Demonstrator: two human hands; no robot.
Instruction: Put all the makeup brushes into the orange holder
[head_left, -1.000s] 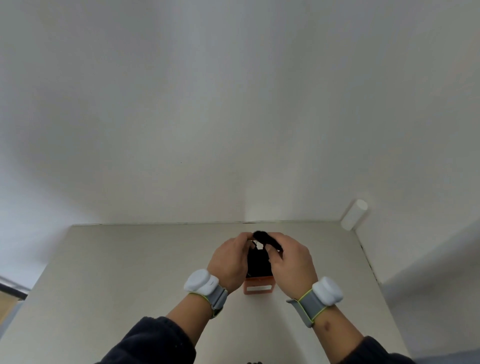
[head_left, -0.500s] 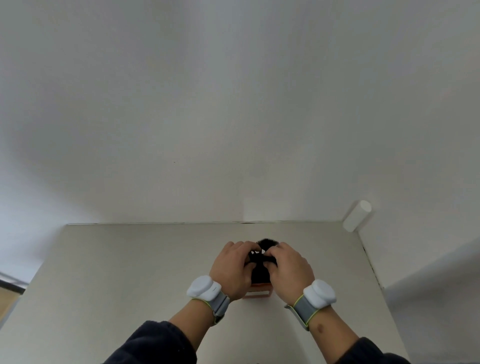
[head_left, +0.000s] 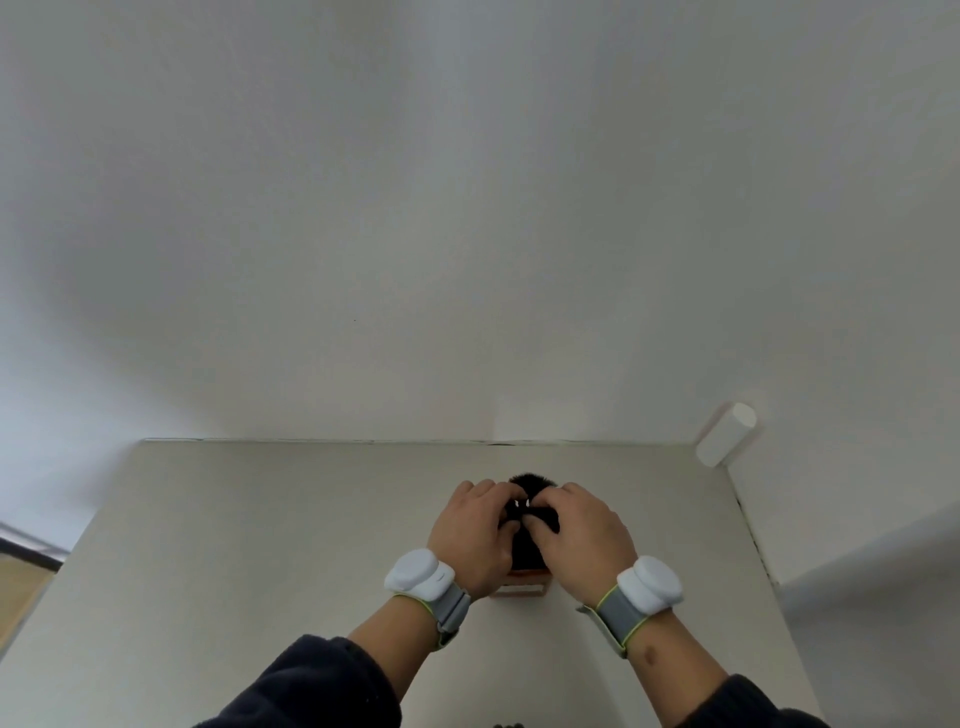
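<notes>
Both hands have dropped lower and closed in over the dark brush heads since a second ago. From my feed, the left hand (head_left: 475, 538) curls its fingers onto the black makeup brushes (head_left: 529, 480), apparently steadying the bundle; whether it truly grips, I cannot tell. Between the wrists, the orange holder (head_left: 521, 586) stands on the table (head_left: 260, 545), brushes upright inside. My right hand (head_left: 582, 540) pinches the bristle tops, probably pressing them down.
</notes>
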